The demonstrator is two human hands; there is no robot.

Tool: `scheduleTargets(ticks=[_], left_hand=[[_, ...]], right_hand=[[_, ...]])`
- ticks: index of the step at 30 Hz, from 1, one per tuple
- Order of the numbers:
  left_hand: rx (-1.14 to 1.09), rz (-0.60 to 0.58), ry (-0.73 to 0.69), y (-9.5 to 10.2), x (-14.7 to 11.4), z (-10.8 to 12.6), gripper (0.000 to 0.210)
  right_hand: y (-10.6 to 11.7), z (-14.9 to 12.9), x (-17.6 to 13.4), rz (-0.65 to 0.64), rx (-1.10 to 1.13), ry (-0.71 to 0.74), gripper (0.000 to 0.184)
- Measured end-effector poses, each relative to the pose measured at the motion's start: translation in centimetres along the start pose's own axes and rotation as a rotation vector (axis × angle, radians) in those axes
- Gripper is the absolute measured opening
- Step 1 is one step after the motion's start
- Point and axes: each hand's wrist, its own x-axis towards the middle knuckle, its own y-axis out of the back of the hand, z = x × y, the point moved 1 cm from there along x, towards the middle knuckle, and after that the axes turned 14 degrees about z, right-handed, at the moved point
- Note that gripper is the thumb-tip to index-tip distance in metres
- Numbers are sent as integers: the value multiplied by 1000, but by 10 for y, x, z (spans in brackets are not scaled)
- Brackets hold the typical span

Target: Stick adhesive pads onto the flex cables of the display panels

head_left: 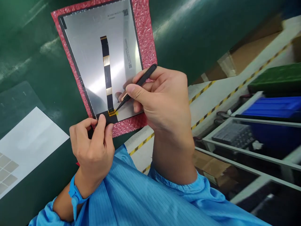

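Note:
A display panel (91, 47) with a silvery back lies on a sheet of pink bubble wrap (144, 34). Down its middle runs a black flex cable (107, 75) with gold patches, ending in a yellow-orange strip (112, 113) near the panel's lower edge. My right hand (162, 94) grips black tweezers (141, 82), whose tips touch or nearly touch the strip's right end. At the panel's lower left corner, my left hand (92, 141) pinches the dark edge between closed fingers; part of that corner is hidden behind them.
The green work surface (51, 67) bears a white sheet with grey squares (35, 141) at left and a clear plastic sheet (21, 97) behind it. To the right are floor tape (203, 117), a metal rack (249, 158), a blue bin (270, 106) and cardboard boxes (216, 168).

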Motion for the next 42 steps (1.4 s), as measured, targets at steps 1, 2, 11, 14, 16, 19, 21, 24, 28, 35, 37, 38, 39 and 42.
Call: scheduleTargets(ticks=[1,2,11,14,16,19,21,24,28,35,37,38,39,42], left_hand=[[1,0,1,0,0,0,23],[1,0,3,0,0,0,23],[8,0,25,2,-1,1,24],[6,5,26,1,0,1,24],[10,5,20,0,0,2,24],[26,-1,14,0,0,2,23],[34,-6,14,1,0,3,23],[46,-14,12,2,-1,3,24],[46,-37,-37,1,0,2,28],[102,-73,-94,-1,2,2,32],[127,-77,-105,-2,2,3,32],[142,-80,-108,-2,2,3,32],[157,-84,-109,-2,2,3,33],[193,-91,-104,-2,1,5,33]], right_hand=[[0,-1,0,0,-5,-5,38],[0,-1,-1,1,-8,-9,38],[-1,-5,-4,22,-41,-3,34],[-1,-3,-2,17,-46,2,36],[0,-3,-2,8,-50,-3,38],[0,-4,-2,9,-59,-26,41],[-1,-5,-3,14,-60,-37,42],[-1,-6,-4,19,-56,-35,40],[-1,-5,-3,22,-63,-28,36],[-3,-7,-5,37,-75,-22,35],[-4,-8,-7,65,-73,19,35],[-5,-9,-8,79,-82,41,35],[-5,-9,-8,94,-96,60,35],[-5,-9,-9,153,-118,122,33]])
